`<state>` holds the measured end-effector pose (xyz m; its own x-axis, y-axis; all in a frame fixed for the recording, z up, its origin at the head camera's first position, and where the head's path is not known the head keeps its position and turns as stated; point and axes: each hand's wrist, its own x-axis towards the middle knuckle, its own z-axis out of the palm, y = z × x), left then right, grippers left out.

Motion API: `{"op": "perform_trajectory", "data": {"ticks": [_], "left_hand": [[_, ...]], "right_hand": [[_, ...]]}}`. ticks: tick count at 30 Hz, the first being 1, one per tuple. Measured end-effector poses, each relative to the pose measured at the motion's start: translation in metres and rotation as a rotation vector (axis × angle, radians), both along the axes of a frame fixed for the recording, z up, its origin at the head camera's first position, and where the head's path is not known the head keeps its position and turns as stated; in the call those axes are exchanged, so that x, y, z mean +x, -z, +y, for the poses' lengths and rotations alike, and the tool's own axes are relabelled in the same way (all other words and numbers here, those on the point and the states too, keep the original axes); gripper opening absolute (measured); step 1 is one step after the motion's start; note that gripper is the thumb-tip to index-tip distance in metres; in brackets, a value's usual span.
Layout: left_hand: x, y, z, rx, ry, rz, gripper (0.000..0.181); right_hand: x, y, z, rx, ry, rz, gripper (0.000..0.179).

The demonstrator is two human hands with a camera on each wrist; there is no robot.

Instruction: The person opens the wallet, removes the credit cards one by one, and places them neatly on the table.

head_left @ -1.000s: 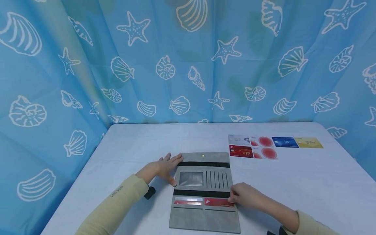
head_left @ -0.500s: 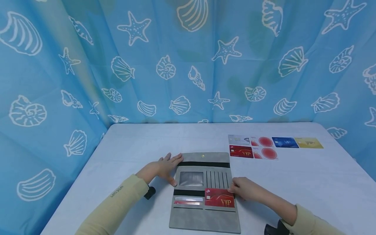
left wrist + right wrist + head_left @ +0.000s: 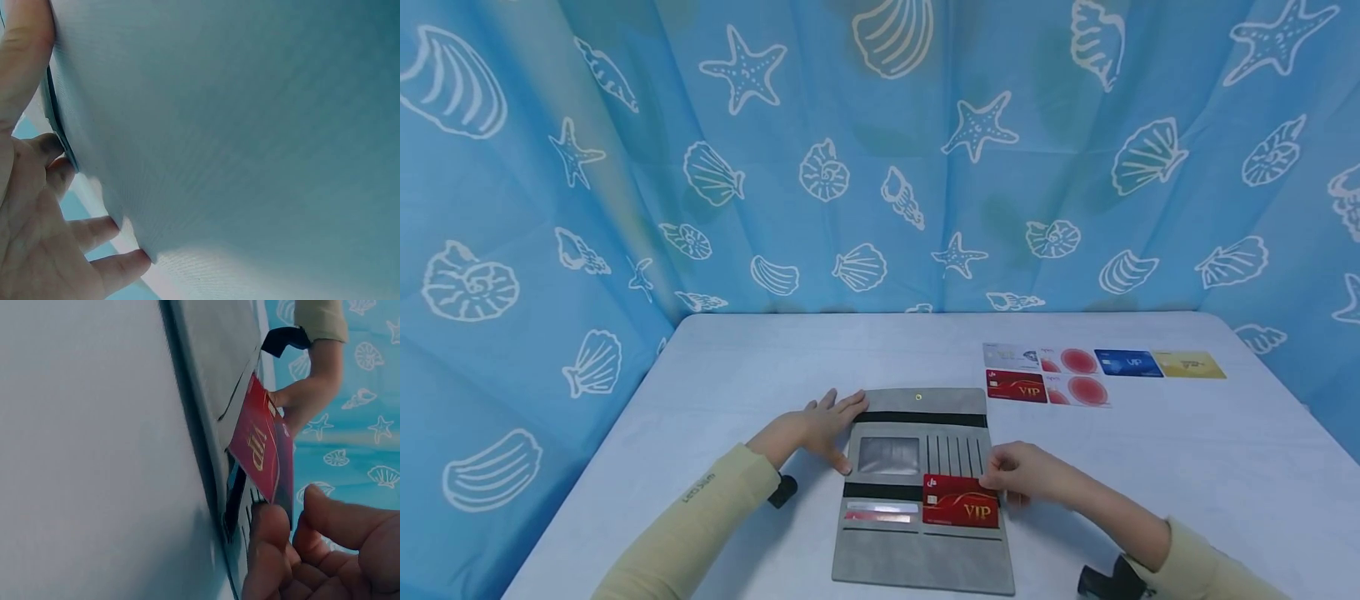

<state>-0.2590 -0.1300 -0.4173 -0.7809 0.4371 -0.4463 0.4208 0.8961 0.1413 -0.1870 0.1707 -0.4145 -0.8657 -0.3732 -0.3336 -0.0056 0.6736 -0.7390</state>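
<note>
A long grey wallet (image 3: 923, 558) lies unfolded on the white table, with card slots and a clear window. My left hand (image 3: 816, 427) rests at its upper left edge, fingers spread; in the left wrist view, the left hand's fingers (image 3: 119, 272) press the surface. A red VIP card (image 3: 961, 502) stands mostly out of the wallet's lower right pocket. My right hand (image 3: 1026, 473) pinches this card near its upper right corner. In the right wrist view, the red VIP card (image 3: 253, 440) is tilted up, with a darker face behind it near the fingertips.
Two cards with silver and red strips (image 3: 880, 512) show in the lower left pocket. At the back right lie several cards, among them a blue card (image 3: 1127, 363), a gold card (image 3: 1187, 364) and another red VIP card (image 3: 1015, 386). A shell-patterned blue curtain (image 3: 880, 167) hangs behind.
The red VIP card has come up out of the lower right pocket, away from the person. My right hand has moved up with it. The left hand has stayed in place.
</note>
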Motion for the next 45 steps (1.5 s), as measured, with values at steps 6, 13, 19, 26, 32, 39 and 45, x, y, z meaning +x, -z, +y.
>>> {"op": "perform_trajectory", "data": {"ticks": [6,13,19,26,32,39,45], "left_hand": [[0.0,0.0,0.0,0.008,-0.006,-0.004,0.105],[-0.001,0.001,0.0,0.003,-0.003,0.001,0.105],[-0.001,0.001,-0.001,0.005,-0.003,0.0,0.105],[-0.002,0.0,0.0,-0.007,0.013,0.004,0.105],[-0.002,0.0,0.0,0.01,0.011,-0.002,0.104],[-0.001,-0.001,0.0,0.013,0.004,-0.007,0.104],[0.0,-0.001,0.001,0.016,-0.015,-0.016,0.105]], "right_hand": [[0.004,0.0,0.0,-0.054,0.038,-0.105,0.031],[0.009,-0.001,0.004,-0.08,0.009,-0.107,0.023],[0.006,-0.006,0.011,-0.167,0.051,-0.073,0.03],[0.002,-0.018,0.02,-0.225,0.136,-0.021,0.041],[-0.003,-0.025,0.026,-0.256,0.217,0.04,0.056],[-0.005,-0.032,0.031,-0.307,0.291,0.106,0.062],[-0.008,-0.037,0.032,-0.34,0.299,0.11,0.062]]}}
